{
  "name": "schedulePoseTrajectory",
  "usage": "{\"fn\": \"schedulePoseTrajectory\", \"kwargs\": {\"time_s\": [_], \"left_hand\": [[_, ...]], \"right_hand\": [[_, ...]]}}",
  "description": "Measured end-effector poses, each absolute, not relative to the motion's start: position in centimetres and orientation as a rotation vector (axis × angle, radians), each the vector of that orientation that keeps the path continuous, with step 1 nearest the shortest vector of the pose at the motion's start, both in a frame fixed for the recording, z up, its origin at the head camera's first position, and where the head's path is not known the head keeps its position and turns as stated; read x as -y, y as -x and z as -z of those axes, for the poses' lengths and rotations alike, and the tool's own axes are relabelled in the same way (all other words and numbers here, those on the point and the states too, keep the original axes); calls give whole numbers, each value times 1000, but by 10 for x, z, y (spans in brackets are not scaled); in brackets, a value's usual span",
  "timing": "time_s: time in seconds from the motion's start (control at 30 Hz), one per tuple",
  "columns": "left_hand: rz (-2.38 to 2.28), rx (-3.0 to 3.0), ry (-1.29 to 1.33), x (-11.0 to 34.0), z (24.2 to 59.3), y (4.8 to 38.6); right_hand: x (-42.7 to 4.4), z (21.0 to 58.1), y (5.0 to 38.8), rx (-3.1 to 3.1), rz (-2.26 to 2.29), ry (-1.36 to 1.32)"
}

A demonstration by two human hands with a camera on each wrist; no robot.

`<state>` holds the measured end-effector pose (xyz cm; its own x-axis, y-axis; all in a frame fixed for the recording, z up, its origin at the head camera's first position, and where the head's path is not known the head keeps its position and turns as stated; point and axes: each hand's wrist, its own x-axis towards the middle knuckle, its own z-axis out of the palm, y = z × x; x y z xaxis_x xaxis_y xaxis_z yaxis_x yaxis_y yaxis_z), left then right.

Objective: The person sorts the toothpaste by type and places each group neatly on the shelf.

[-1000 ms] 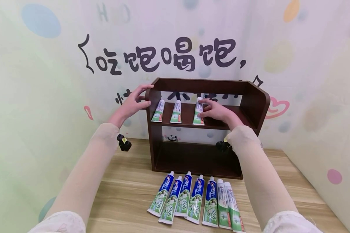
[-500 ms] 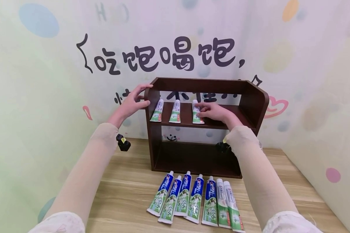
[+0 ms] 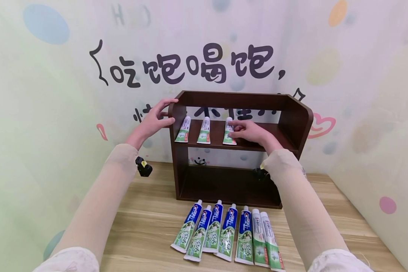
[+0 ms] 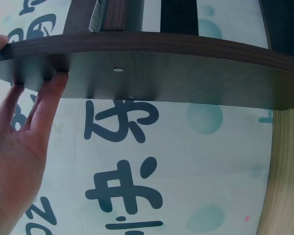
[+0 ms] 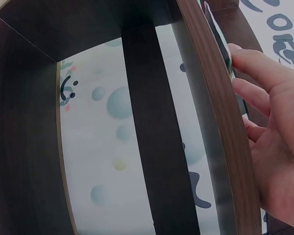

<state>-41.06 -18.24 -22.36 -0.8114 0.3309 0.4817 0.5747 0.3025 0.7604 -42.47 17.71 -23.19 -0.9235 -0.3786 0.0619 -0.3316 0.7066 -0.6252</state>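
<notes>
My right hand [image 3: 249, 131] holds a white and green toothpaste tube [image 3: 228, 139] on the upper board of a dark brown shelf [image 3: 238, 99]. Its fingertips lie over the tube's right side and hide part of the label. In the right wrist view the tube [image 5: 216, 36] shows edge-on beside the thumb. My left hand [image 3: 153, 120] touches the shelf's left side panel, its fingers fairly straight against the outer face, as the left wrist view of the hand [image 4: 27, 142] shows. Two matching tubes, a left one [image 3: 183, 130] and a middle one [image 3: 204, 131], lean on the same board.
On the wooden table [image 3: 139, 226], in front of the shelf, lie several blue and green toothpaste tubes [image 3: 227, 234]. Two white and green tubes [image 3: 260, 238] lie at their right. A printed wall [image 3: 204, 30] stands close behind the shelf.
The tube under my right hand has shifted slightly left and its cap end sits a little lower than a second ago. My left hand stays on the side panel.
</notes>
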Motion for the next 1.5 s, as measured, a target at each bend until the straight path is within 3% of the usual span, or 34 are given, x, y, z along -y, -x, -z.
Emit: {"fn": "schedulePoseTrajectory", "kwargs": {"time_s": [0.33,1.5], "left_hand": [[1551,2357,834,174,209,380],[1564,2366,816,175,209,381]], "right_hand": [[-178,232,423,-2820,1031,599],[-178,221,418,-2868,1102,563]]}}
